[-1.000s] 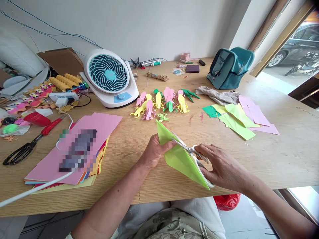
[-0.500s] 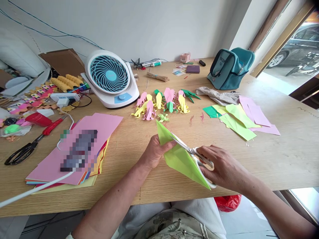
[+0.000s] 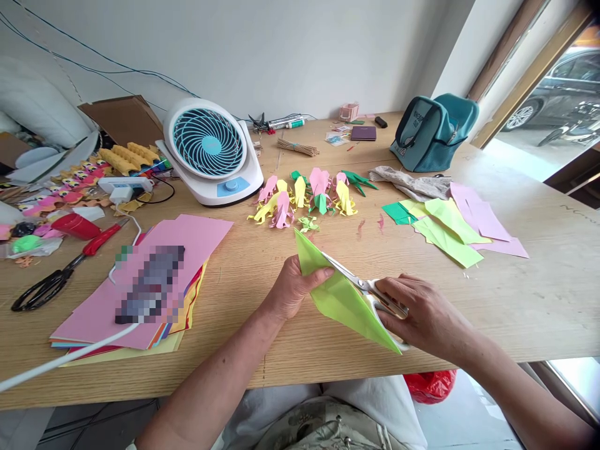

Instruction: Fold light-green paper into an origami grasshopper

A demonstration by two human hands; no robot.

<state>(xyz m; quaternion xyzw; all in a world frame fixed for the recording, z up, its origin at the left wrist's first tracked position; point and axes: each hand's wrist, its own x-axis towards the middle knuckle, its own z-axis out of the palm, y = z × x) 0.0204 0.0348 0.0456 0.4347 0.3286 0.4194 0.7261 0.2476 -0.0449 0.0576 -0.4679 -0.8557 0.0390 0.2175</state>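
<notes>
A folded sheet of lime-green paper (image 3: 344, 303) is held up above the table's front by my left hand (image 3: 291, 286), its thumb lying across the paper near the upper end. My right hand (image 3: 419, 312) is closed on the handles of white-handled scissors (image 3: 365, 286). Their blades lie along the paper's upper right edge, pointing toward my left thumb. Part of the lower handle is hidden behind the paper. Beyond my hands stand several folded paper figures (image 3: 300, 194) in pink, yellow and green.
On the left lie a stack of coloured paper (image 3: 201, 234), a blurred-out dark object on it, and black-and-red scissors (image 3: 49, 287). Behind stands a white fan (image 3: 210, 147). To the right are paper offcuts (image 3: 450, 234), a grey cloth (image 3: 412, 182) and a teal bag (image 3: 426, 134).
The scissors and my right hand have shifted slightly to the right, and the blades look a little more closed. My left hand keeps its hold on the green paper.
</notes>
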